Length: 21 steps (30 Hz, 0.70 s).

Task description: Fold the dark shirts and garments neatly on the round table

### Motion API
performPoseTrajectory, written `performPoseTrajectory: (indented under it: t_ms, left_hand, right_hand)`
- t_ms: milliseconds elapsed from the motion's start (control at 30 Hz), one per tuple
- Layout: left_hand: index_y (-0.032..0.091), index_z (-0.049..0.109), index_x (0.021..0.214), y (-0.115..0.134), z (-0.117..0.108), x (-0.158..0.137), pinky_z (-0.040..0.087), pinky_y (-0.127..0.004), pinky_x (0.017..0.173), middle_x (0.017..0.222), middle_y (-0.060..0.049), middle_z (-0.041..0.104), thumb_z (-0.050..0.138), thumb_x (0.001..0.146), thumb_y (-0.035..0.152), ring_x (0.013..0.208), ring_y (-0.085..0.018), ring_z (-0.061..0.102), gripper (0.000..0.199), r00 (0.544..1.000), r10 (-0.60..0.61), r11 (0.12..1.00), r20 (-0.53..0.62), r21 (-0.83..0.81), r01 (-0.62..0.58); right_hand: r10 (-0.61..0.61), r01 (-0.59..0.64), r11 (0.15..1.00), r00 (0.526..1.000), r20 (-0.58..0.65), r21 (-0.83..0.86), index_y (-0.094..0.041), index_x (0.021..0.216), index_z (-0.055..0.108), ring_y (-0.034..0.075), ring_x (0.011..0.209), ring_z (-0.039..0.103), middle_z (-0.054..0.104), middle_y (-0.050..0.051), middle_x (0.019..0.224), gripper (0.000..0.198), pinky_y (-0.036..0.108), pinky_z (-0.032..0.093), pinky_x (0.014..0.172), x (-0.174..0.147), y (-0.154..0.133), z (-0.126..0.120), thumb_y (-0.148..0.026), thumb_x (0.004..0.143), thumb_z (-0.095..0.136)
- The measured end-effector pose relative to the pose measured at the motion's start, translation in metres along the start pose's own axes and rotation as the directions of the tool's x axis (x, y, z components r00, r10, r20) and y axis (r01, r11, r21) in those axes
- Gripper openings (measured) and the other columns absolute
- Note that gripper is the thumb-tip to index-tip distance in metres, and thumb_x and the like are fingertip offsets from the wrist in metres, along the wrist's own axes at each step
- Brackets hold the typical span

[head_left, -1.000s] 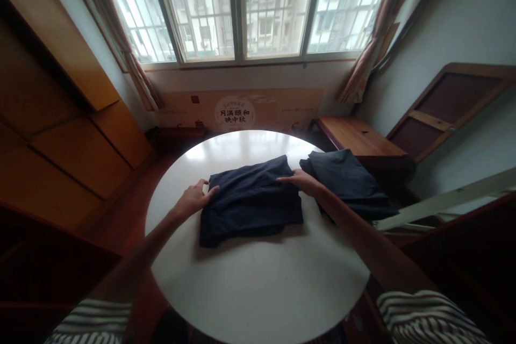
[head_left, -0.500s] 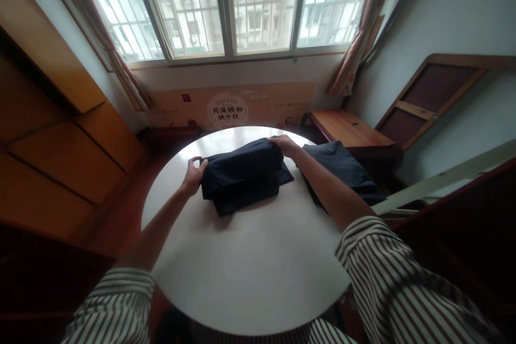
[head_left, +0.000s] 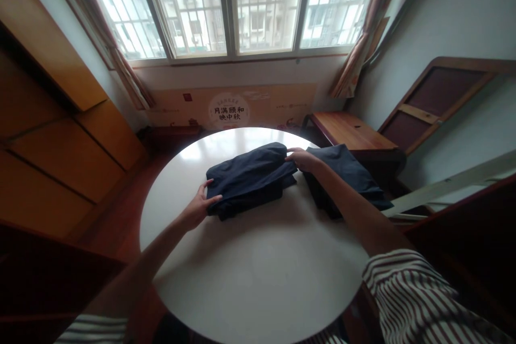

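The left hand (head_left: 196, 210) grips the left end of a folded, dark navy fabric bundle (head_left: 250, 176), thumb and forefinger spread apart, while the right hand (head_left: 304, 160) pinches its right end. The bundle rests on a round, glossy white table (head_left: 262, 279), left of another folded dark navy cloth (head_left: 350, 172).

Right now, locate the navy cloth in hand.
In the head view, the navy cloth is on the table, between the left hand and right hand, left of the second cloth.
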<state>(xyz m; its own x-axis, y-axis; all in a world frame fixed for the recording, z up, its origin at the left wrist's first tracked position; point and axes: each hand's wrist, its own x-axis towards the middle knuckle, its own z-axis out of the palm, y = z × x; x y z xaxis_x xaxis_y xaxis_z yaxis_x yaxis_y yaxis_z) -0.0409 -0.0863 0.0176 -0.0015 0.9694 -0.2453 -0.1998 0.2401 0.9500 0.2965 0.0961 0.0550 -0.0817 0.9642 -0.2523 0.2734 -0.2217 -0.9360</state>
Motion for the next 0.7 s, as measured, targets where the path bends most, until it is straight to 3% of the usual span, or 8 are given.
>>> performPoseTrajectory:
  t_ms: [133,200,300,367,433,500,567,700]
  left_hand:
    - [0.027,0.019,0.151,-0.015,-0.009,-0.01,0.059,-0.034,0.063,0.093,-0.006,0.071,0.079,0.078,0.043,0.067,-0.021,0.071,0.096,1.0,0.005,0.961,-0.002,0.276,-0.004]
    - [0.024,0.035,0.146,-0.013,-0.013,-0.008,0.059,-0.038,0.066,0.087,-0.006,0.069,0.073,0.082,0.048,0.068,-0.024,0.07,0.079,0.985,0.153,0.83,-0.079,0.551,-0.085]
    - [0.018,0.06,0.125,0.002,-0.006,0.011,0.052,-0.045,0.095,0.108,-0.014,0.064,0.061,0.09,0.04,0.101,-0.031,0.067,0.041,0.825,0.565,0.428,-0.026,0.864,-0.266]
    - [0.016,0.063,0.123,0.01,0.009,0.035,0.041,-0.046,0.11,0.126,-0.018,0.059,0.045,0.097,0.033,0.122,-0.031,0.056,0.036,0.742,0.653,0.22,0.153,0.899,-0.378]
    - [0.013,0.059,0.131,0.011,0.024,0.064,0.032,-0.048,0.116,0.139,-0.018,0.054,0.036,0.099,0.026,0.135,-0.031,0.046,0.042,0.763,0.572,0.124,0.302,0.887,-0.444]
    - [0.011,0.052,0.141,0.004,0.033,0.09,0.023,-0.054,0.119,0.15,-0.018,0.046,0.035,0.098,0.025,0.143,-0.033,0.036,0.047,0.829,0.441,0.076,0.344,0.906,-0.416]
    - [0.009,0.045,0.147,-0.006,0.032,0.107,0.017,-0.057,0.12,0.156,-0.019,0.039,0.036,0.098,0.028,0.147,-0.035,0.028,0.053,0.889,0.355,0.043,0.29,0.945,-0.325]
    - [0.011,0.039,0.151,-0.021,0.008,0.113,0.014,-0.055,0.121,0.16,-0.018,0.031,0.036,0.099,0.042,0.15,-0.034,0.023,0.06,0.925,0.349,0.043,0.151,0.983,-0.177]
  right_hand:
    - [-0.056,0.04,0.979,0.996,-0.075,-0.202,-0.012,0.127,0.058,0.029,0.092,0.066,0.071,0.012,0.094,0.057,0.037,0.054,0.08,-0.014,0.006,0.003,-0.004,0.071,0.068]
    - [-0.177,0.132,0.933,0.978,-0.108,-0.336,-0.011,0.135,0.053,0.035,0.117,0.057,0.065,0.019,0.119,0.062,0.044,0.046,0.098,-0.025,0.003,0.015,-0.006,0.075,0.064]
    - [-0.472,0.311,0.635,0.881,-0.036,-0.707,-0.009,0.141,0.049,0.041,0.135,0.039,0.051,0.024,0.142,0.056,0.053,0.027,0.112,-0.043,-0.008,0.054,-0.011,0.085,0.051]
    - [-0.596,0.385,0.352,0.795,0.113,-0.853,-0.006,0.144,0.047,0.042,0.14,0.032,0.044,0.024,0.149,0.055,0.058,0.017,0.115,-0.05,-0.014,0.089,-0.015,0.089,0.045]
    - [-0.612,0.5,0.199,0.735,0.291,-0.843,-0.008,0.148,0.044,0.039,0.145,0.027,0.04,0.02,0.155,0.056,0.056,0.011,0.118,-0.046,-0.015,0.123,-0.021,0.094,0.039]
    - [-0.567,0.606,0.148,0.699,0.435,-0.781,-0.013,0.151,0.041,0.034,0.147,0.026,0.039,0.014,0.157,0.055,0.052,0.011,0.119,-0.032,-0.009,0.145,-0.029,0.099,0.033]
    - [-0.497,0.59,0.188,0.747,0.442,-0.786,-0.018,0.152,0.04,0.032,0.148,0.024,0.038,0.01,0.158,0.056,0.053,0.009,0.12,-0.011,0.004,0.149,-0.041,0.102,0.03]
    - [-0.37,0.331,0.361,0.909,0.192,-0.872,-0.02,0.152,0.04,0.033,0.15,0.019,0.032,0.011,0.161,0.061,0.058,0.006,0.119,0.028,0.033,0.112,-0.053,0.102,0.029]
